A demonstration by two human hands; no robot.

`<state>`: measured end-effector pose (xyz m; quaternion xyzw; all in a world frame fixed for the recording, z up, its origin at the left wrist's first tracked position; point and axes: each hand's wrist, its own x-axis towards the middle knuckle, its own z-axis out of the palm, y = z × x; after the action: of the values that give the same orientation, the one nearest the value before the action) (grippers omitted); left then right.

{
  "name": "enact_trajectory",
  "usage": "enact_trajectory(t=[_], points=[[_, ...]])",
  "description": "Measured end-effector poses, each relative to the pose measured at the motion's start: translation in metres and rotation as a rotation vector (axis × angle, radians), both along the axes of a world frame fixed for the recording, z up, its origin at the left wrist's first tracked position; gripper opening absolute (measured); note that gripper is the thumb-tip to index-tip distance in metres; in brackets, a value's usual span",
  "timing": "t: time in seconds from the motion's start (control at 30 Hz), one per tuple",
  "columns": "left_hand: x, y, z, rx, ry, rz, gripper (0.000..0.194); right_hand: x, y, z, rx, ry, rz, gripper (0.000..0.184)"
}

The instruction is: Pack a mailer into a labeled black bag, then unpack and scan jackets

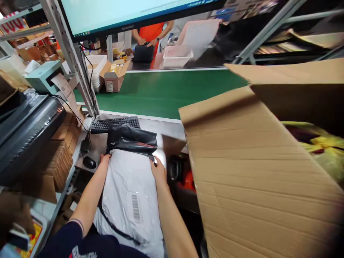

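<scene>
A white plastic parcel [130, 179] with a barcode label [135, 208] lies lengthwise before me, its near end against my body. At its far end a black plastic bag [131, 138] meets it, its mouth around or against the parcel's edge. My left hand [105, 160] is closed at the left corner where bag and parcel meet. On the opposite corner, my right hand [159, 169] pinches the bag's edge, thumb near the parcel. Some fingers of both hands are hidden behind the plastic.
A keyboard [115, 123] and mouse [89, 162] sit left on the metal bench. Close on the right stands a large open cardboard box [242, 172]. Beyond runs a green conveyor belt [161, 89], under a monitor [139, 14]. Across it, a person's hands rest on a black item [143, 53].
</scene>
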<state>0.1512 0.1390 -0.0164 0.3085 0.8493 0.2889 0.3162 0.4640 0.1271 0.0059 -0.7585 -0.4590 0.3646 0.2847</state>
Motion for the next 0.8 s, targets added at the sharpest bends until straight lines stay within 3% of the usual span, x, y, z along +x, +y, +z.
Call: enact_trajectory(t=[0.13,0.27,0.37,0.57,0.8], points=[[0.016,-0.007,0.004,0.012,0.155,0.036,0.033,-0.002,-0.006,-0.01,0.049,-0.073,-0.003,0.056],[0.02,-0.01,0.014,0.075,0.215,-0.039,0.015,-0.003,0.002,-0.021,0.093,0.007,0.001,0.032],[0.018,-0.015,0.022,0.135,0.226,-0.089,0.01,0.0,0.004,-0.029,0.13,0.102,-0.071,0.031],[0.02,-0.019,0.033,0.28,0.253,-0.271,0.018,0.0,-0.001,-0.041,0.188,0.282,-0.227,0.026],[0.013,0.001,0.035,0.235,0.258,-0.473,0.022,-0.008,0.001,-0.051,0.244,0.38,-0.169,0.026]])
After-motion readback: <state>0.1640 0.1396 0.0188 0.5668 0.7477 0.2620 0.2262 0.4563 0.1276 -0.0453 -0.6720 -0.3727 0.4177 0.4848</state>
